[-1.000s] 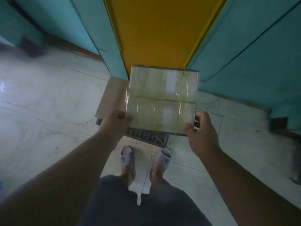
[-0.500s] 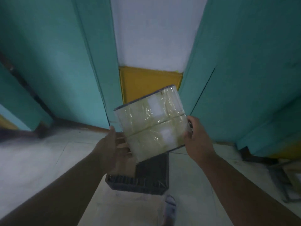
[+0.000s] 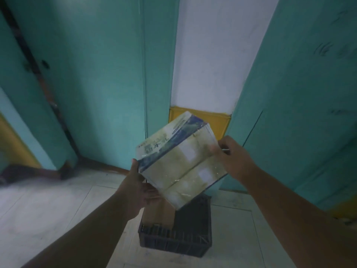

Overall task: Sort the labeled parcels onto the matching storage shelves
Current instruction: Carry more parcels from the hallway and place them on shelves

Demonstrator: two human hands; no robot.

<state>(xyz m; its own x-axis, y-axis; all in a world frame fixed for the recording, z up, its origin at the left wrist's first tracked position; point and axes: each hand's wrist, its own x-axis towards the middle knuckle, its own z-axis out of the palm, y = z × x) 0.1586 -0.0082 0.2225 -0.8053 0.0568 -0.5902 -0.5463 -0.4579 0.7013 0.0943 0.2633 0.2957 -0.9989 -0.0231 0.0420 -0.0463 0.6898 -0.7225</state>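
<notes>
Both hands grasp a tilted parcel (image 3: 179, 161) above the dark crate (image 3: 191, 236): left hand (image 3: 140, 187) underneath, right hand (image 3: 234, 158) gripping its far corner

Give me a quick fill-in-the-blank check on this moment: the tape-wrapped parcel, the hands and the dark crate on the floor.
1. The tape-wrapped cardboard parcel with the blue band is held by ____ hands, the left hand low on its left and the right hand on its right edge.
2. Below it, on the pale tiled floor, stands a dark slatted plastic ____.
3. Inside that stands a plain ____ cardboard box.
4. The parcel is ____, not level.

Missing words: both; crate; brown; tilted
</notes>
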